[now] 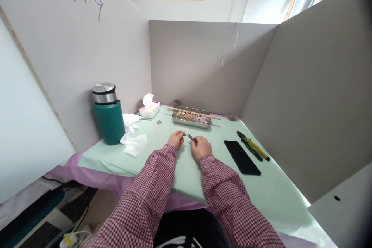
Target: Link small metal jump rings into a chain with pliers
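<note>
Over the middle of the green tabletop (186, 170), my left hand (176, 139) is closed in a pinch. A tiny thin piece (184, 133) sticks out at its fingertips, too small to name. My right hand (201, 147) is wrapped round a small dark pointed tool (190, 137), whose tip points left toward the left fingertips; whether it is pliers or tweezers I cannot tell. A narrow gap separates the tool's tip from the left fingers. Beyond both hands lies a metal tray (192, 124) with red, white and golden small pieces in it, and a thin wooden stick (213, 116) across its top.
A green thermos (109, 122), crumpled tissues (135, 145) and a tissue pack (150, 109) stand at left. On the right lie a black phone (242, 157) and yellow-green-handled pliers (254, 147). A brown roll (176, 103) is behind the tray. Grey partitions (197, 62) enclose the table.
</note>
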{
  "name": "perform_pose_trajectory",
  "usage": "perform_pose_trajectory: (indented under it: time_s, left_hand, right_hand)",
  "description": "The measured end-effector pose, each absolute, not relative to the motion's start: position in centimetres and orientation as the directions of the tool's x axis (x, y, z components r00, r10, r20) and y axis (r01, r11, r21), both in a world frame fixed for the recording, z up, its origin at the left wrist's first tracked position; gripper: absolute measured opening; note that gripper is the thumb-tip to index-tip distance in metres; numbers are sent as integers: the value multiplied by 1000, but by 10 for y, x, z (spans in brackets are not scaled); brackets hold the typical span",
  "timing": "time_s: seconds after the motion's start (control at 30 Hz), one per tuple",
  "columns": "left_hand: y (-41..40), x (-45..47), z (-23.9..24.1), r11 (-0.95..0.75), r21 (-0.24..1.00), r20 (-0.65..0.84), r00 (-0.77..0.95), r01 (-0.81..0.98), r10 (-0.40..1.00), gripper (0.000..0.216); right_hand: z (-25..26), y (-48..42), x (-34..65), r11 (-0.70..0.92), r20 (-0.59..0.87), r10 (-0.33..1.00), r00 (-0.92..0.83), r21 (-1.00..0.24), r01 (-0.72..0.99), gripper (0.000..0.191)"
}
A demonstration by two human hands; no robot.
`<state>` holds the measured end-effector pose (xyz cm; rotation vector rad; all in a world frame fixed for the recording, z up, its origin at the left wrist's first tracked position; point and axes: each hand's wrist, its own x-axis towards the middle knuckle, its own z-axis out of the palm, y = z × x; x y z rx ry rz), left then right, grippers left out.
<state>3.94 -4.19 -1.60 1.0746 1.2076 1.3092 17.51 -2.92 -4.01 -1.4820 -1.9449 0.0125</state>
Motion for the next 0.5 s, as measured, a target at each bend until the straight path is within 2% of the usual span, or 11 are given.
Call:
perform_pose_trajectory:
  time_s: [0.1, 0.17, 0.27, 0.37, 0.5]
  left_hand:
    - [-42, 38, -16, 23, 990, -33, -68, -140, 997, 12]
    - [-41, 38, -17, 17, 990, -26, -59, -139, 998, 13]
    - [-41, 38, -18, 5, 993, -9, -34, -120, 999, 15]
    - [-43, 40, -19, -3, 997, 5, 30, -76, 1000, 18]
    - [-45, 43, -20, -14, 1000, 13, 107, 6, 994, 23]
  right_hand:
    - [-41, -32, 174, 310, 476, 870, -130, -323, 894, 22]
    - [-41, -33, 175, 324, 502, 856, -120, -341, 883, 20]
    - [-39, -32, 175, 434, 595, 797, -106, -441, 785, 21]
    - [-38, -29, 174, 602, 666, 734, -131, -550, 579, 24]
    - [-37, -26, 173, 598, 606, 789, -99, -720, 353, 24]
